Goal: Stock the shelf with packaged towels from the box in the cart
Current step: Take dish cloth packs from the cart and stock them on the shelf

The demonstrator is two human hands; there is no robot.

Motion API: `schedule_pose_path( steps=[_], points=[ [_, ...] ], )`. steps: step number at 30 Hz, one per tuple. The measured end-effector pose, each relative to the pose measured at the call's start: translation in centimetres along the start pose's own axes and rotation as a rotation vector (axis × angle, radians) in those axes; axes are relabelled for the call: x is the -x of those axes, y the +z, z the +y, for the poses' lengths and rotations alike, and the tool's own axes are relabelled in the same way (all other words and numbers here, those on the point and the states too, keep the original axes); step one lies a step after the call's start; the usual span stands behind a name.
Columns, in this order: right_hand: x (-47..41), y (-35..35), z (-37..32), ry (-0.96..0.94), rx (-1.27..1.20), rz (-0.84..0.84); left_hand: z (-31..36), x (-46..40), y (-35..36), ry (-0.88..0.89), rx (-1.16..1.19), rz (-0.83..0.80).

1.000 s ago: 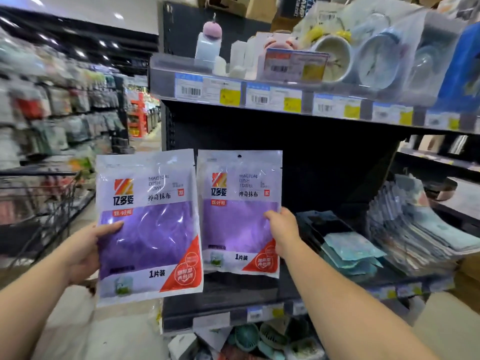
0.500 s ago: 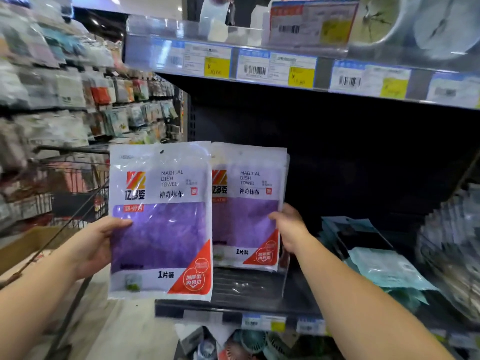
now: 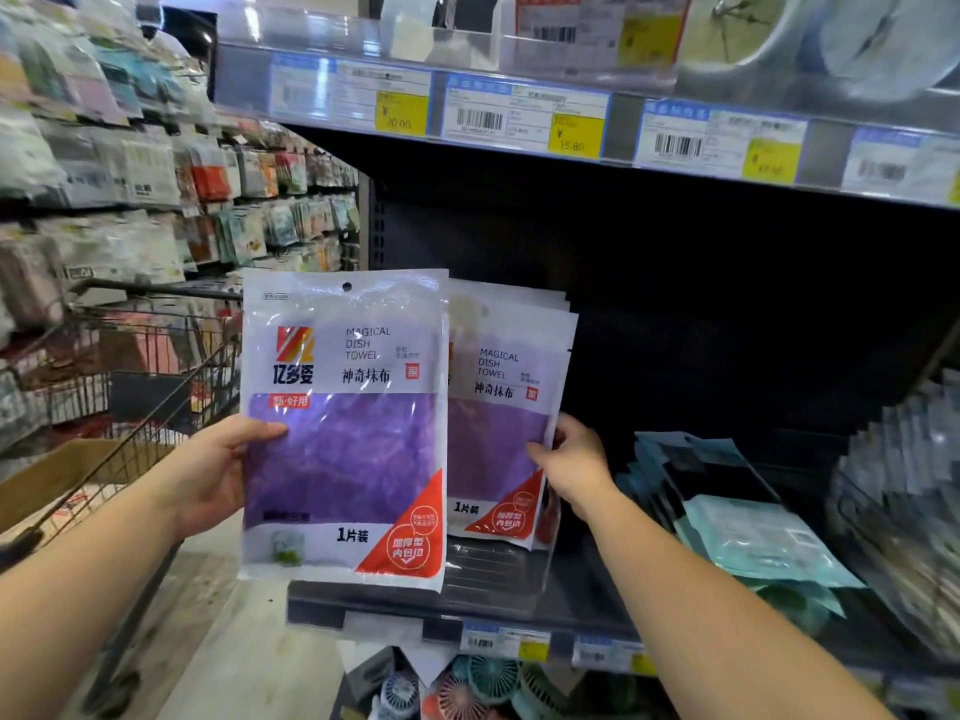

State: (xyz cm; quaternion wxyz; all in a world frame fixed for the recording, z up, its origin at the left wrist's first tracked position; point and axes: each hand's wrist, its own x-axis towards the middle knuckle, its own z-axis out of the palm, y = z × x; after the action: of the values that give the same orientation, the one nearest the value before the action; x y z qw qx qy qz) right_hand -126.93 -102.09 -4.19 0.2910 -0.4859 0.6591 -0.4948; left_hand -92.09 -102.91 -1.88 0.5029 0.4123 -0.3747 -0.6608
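Item: purple dish-towel packs, for the dark shelf point(image 3: 519, 610).

Left hand point(image 3: 218, 475): I grip one pack point(image 3: 345, 433) by its left edge, thumb on the front, fingers behind and unseen. I hold it upright, face toward me, out in front of the shelf lip, probably so it waits its turn while the other hand works.

Right hand point(image 3: 571, 467): I pinch a small stack point(image 3: 511, 407) by its right edge, thumb on the front. Several top edges fan out behind the first pack, so it is more than one; I cannot count them. The stack stands upright over the shelf, inside its front lip, label out, as it should face shoppers. Its lower edge looks to sit behind a clear divider point(image 3: 550, 543); whether it touches the shelf floor I cannot tell.

The pack in my left hand overlaps the stack's left part and hides it.

Also on the shelf: teal packs point(image 3: 753, 532) lying flat to the right of the stack, and further right a blurred row of packets, contents unreadable.

Left of the shelf: cart point(image 3: 150, 356), with a cardboard box point(image 3: 67, 470) at its near side; the box interior is cut off, so remaining stock is unknown.

Price tags above the shelf are partly legible; those on its lip are not.
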Motion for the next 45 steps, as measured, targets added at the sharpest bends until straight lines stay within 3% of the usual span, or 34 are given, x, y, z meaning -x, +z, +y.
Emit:
schedule_pose_path(
  steps=[4,10,13,17,20,23,30,45],
  points=[
    [-0.3,0.0,0.6,-0.036,0.072,0.074,0.0,0.1,1.7,0.022,-0.038,-0.082],
    [-1.0,-0.1,1.6,0.053,0.107,0.136,0.0,-0.5,4.3,0.019,-0.057,-0.146],
    [-0.9,-0.7,1.2,0.054,0.082,0.130,-0.2,-0.8,5.7,0.029,-0.081,-0.153],
    [0.2,-1.8,-1.1,-0.035,-0.081,0.278,-0.7,-1.8,7.4,0.048,-0.097,-0.145],
    [1.1,-2.4,-3.1,-0.082,-0.277,0.120,-1.2,-2.4,8.8,0.039,-0.094,-0.126],
    [1.6,-2.5,-4.0,-0.096,-0.249,-0.087,-1.8,-3.0,10.0,0.050,-0.086,-0.086],
    [1.6,-2.5,-2.4,-0.121,-0.106,-0.069,-1.7,-3.5,9.6,0.221,-0.679,0.060],
    [1.1,-1.4,0.7,-0.031,0.068,-0.021,-2.6,-4.9,8.9,0.286,-0.858,0.183]
  ],
)
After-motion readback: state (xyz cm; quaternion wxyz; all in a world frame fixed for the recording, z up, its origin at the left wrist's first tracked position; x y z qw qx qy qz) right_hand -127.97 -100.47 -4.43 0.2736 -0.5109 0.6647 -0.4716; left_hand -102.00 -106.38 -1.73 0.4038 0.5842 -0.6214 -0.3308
